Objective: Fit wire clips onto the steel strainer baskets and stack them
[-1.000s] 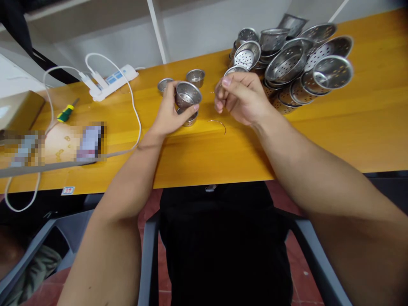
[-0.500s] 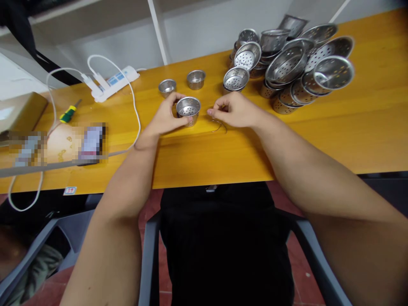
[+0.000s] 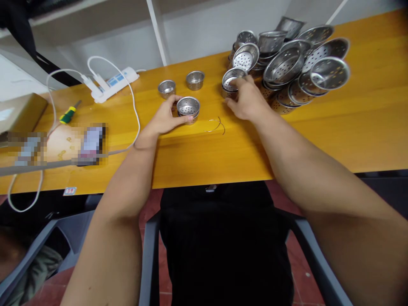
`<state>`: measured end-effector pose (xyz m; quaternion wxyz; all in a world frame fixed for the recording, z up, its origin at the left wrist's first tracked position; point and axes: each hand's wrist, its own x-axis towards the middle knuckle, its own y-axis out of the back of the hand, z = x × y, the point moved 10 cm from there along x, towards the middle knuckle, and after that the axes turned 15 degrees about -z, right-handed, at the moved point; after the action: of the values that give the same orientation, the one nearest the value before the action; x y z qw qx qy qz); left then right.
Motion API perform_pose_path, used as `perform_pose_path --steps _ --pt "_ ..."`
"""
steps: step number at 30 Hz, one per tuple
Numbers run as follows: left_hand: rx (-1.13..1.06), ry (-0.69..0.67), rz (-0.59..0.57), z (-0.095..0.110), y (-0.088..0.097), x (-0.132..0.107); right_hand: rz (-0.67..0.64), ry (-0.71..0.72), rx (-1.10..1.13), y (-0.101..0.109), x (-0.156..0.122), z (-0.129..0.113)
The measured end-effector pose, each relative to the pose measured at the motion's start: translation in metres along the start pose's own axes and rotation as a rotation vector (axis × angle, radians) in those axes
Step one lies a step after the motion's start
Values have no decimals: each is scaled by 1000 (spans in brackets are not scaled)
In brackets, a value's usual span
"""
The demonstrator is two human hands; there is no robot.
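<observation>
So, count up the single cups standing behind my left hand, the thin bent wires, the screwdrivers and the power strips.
Single cups: 2
Thin bent wires: 2
Screwdriver: 1
Power strip: 1
Total: 6

- Sticker (image 3: 69, 191) at surface's (image 3: 207, 165) front edge, just nearer wearer than phone: no. looks like "39", 2nd digit blurry.
- Phone (image 3: 92, 144) scrn: pixelated, txt illegible.
- Pwr strip (image 3: 116, 84) beyond phone: blue patches, too sm. to read.
</observation>
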<state>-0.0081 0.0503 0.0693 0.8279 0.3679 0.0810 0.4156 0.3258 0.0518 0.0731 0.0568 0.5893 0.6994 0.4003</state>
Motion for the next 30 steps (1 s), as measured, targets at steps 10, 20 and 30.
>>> perform_pose_path --steps 10,20,30 --pt "264 -77 18 14 -3 5 6 83 23 9 1 -45" --pt "218 -92 93 60 -8 0 -44 170 212 -9 -14 -121" --pt "39 -254 255 69 -2 7 -178 255 471 -48 -27 -157"
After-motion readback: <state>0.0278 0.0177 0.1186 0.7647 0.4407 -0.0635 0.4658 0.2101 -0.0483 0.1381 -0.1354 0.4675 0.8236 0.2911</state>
